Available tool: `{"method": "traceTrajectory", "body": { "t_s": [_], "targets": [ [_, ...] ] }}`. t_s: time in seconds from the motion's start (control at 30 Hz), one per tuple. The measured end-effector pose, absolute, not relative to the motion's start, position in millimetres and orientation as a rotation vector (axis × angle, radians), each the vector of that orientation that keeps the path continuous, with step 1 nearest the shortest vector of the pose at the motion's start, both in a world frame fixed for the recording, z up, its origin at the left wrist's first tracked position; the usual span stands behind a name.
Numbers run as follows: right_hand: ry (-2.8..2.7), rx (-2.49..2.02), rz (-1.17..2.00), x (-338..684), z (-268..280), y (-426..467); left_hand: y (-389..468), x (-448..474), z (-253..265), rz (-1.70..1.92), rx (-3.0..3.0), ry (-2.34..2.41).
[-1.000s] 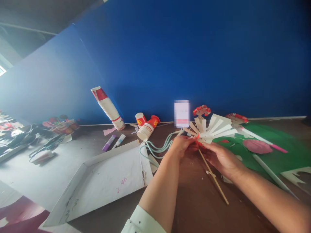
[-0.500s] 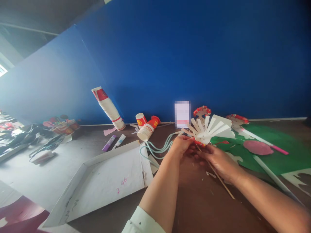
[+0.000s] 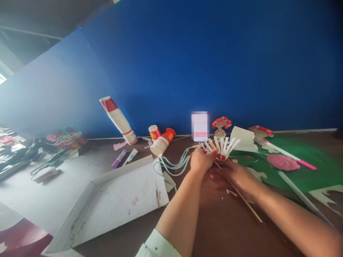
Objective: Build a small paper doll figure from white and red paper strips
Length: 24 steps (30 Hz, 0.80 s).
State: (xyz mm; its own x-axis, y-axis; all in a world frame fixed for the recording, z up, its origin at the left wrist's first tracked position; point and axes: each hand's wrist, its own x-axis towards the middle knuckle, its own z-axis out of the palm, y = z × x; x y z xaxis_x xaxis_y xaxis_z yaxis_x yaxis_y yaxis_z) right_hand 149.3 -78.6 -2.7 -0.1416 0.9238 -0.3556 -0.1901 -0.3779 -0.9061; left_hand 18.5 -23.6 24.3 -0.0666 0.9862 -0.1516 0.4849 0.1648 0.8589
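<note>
My left hand [image 3: 202,159] pinches the rim side of a paper cup [image 3: 222,156] whose wall is cut into several white strips. The strips fan upward and outward, and a bit of red print shows near the base. From under the cup a thin wooden stick [image 3: 245,201] slants down to the right. My right hand [image 3: 235,175] is just below the cup, its fingers curled around the stick's upper part, which they partly hide. Behind the cup, a small paper figure with red curled hair [image 3: 222,125] leans by the blue wall.
A white box lid [image 3: 115,200] lies left of my arms, beside pale cables [image 3: 174,166]. Farther back are stacked paper cups [image 3: 119,121], two cups lying down [image 3: 160,142] and glue sticks [image 3: 119,158]. On the right lie green paper [image 3: 302,178], a pink paper oval [image 3: 283,162] and a marker [image 3: 291,154].
The cut cup has tipped from facing me to a more upright position, its strips now pointing up. It sits slightly lower, and the paper figure behind it shows more fully.
</note>
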Motion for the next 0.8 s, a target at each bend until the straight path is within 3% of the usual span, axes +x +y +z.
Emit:
{"method": "traceTrajectory", "body": {
  "t_s": [0.8],
  "targets": [
    [-0.971, -1.461, 1.736, 122, 23, -118, -17, 18, 12, 0.819, 1.434, 1.705]
  ]
}}
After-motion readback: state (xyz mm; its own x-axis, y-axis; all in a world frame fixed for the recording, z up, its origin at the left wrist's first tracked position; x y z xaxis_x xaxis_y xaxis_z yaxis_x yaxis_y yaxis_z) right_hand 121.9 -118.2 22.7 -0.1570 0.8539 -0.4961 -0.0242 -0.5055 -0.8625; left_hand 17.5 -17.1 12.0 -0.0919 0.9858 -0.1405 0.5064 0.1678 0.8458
